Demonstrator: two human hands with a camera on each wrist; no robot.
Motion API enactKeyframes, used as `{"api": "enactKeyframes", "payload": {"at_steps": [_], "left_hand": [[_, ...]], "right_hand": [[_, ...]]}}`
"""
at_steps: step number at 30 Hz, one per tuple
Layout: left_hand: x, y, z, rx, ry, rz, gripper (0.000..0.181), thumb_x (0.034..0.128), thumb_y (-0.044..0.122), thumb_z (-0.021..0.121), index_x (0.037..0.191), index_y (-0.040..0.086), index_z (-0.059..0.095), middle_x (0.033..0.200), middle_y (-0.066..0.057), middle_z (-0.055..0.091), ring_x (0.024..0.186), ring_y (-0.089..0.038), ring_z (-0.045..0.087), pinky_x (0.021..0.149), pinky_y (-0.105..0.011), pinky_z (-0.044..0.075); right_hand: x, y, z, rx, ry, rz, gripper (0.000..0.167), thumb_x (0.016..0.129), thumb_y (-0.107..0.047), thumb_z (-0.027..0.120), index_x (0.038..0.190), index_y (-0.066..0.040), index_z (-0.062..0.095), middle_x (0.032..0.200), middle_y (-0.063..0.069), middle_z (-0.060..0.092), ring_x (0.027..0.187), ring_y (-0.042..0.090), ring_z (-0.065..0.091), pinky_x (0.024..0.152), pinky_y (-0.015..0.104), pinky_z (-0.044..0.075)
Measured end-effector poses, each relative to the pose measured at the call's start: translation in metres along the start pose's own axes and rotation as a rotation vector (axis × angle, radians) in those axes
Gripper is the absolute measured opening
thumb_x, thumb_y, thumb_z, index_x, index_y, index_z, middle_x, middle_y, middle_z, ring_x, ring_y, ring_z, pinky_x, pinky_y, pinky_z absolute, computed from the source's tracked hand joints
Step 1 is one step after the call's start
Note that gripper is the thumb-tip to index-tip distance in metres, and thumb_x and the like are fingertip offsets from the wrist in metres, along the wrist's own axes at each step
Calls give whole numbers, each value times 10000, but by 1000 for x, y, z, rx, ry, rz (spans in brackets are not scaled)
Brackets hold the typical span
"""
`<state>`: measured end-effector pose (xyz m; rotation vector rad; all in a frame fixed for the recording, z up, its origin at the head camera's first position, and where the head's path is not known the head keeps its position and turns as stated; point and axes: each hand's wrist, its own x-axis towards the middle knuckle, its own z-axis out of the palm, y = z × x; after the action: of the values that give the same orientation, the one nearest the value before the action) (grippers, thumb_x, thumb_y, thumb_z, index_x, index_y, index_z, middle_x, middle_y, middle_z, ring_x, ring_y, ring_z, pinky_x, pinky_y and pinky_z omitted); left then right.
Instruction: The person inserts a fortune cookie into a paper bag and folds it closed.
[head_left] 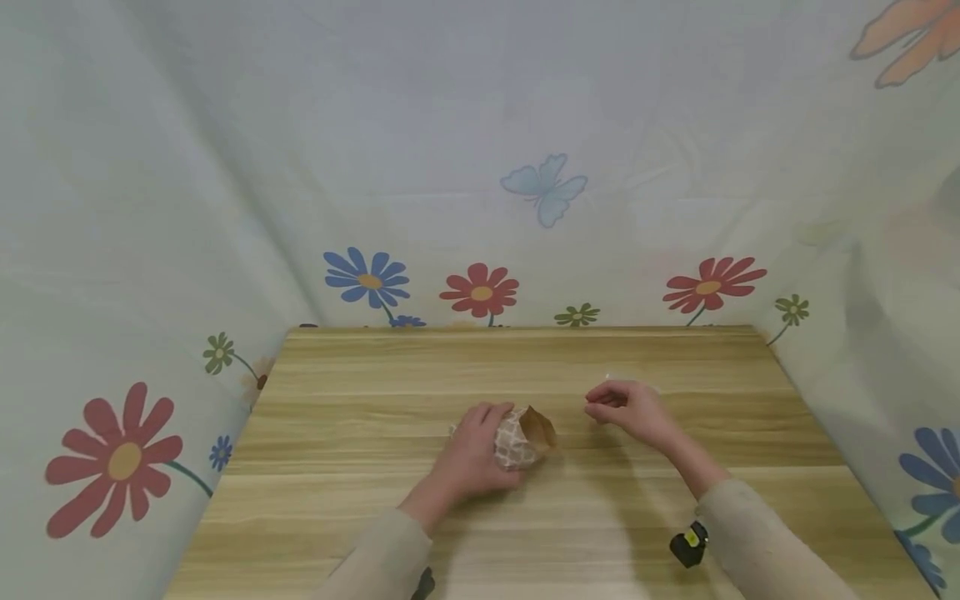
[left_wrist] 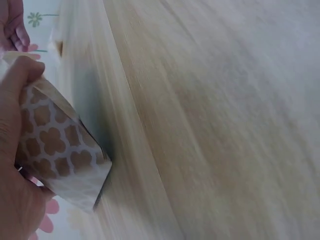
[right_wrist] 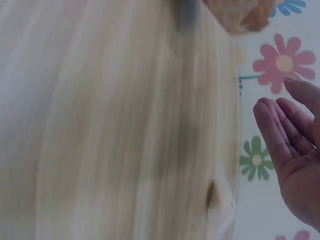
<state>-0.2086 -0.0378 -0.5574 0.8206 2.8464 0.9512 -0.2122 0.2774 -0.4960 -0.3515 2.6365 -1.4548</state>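
A small brown paper bag point(head_left: 516, 442) with a white lattice pattern lies tilted above the table, its open mouth facing right and showing plain brown inside. My left hand point(head_left: 476, 450) grips it from the left. In the left wrist view the thumb and fingers clasp the patterned paper bag point(left_wrist: 55, 140), whose folded end points down toward the tabletop. To the right of the mouth and apart from it, my right hand point(head_left: 626, 410) hovers with fingers slightly bent. Seen in the right wrist view, the palm of the right hand point(right_wrist: 295, 145) shows and holds nothing.
The wood-grain table point(head_left: 360, 375) stands against flowered cloth point(head_left: 420, 167) at the back and sides. A whitish, see-through item point(right_wrist: 222, 210) with a brown patch lies by the far edge, mostly behind my right hand in the head view; its kind is unclear.
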Motion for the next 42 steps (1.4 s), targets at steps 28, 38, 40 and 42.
{"api": "enactKeyframes", "payload": {"at_steps": [28, 38, 40, 42], "left_hand": [[-11, 0, -3, -68, 63, 20, 1100, 645, 375, 987, 1582, 174, 448, 1396, -36, 538, 1164, -169, 546, 984, -410, 568], [-12, 2, -4, -32, 56, 20, 1086, 659, 396, 979, 1581, 181, 446, 1387, -30, 544, 1171, -174, 544, 997, -427, 558], [-12, 3, -5, -29, 52, 20, 1083, 661, 403, 976, 1581, 183, 448, 1385, -29, 545, 1173, -171, 542, 1002, -425, 556], [-12, 4, -6, -25, 53, 24, 1077, 664, 406, 972, 1579, 178, 452, 1382, -27, 547, 1173, -170, 541, 999, -422, 556]], "right_hand": [[8, 61, -59, -276, 176, 190, 495, 1102, -268, 616, 1404, 122, 580, 1392, 356, 606, 1290, 517, 579, 1074, 644, 503], [11, 77, -56, -292, 209, 210, 394, 1079, -179, 642, 1309, 140, 618, 1278, 351, 652, 1179, 494, 630, 1013, 624, 539], [12, 80, -55, -306, 196, 203, 381, 1069, -167, 655, 1286, 145, 629, 1249, 344, 669, 1158, 488, 647, 999, 614, 547], [12, 82, -53, -316, 181, 196, 379, 1063, -171, 667, 1268, 146, 639, 1221, 336, 684, 1135, 477, 660, 981, 602, 557]]}}
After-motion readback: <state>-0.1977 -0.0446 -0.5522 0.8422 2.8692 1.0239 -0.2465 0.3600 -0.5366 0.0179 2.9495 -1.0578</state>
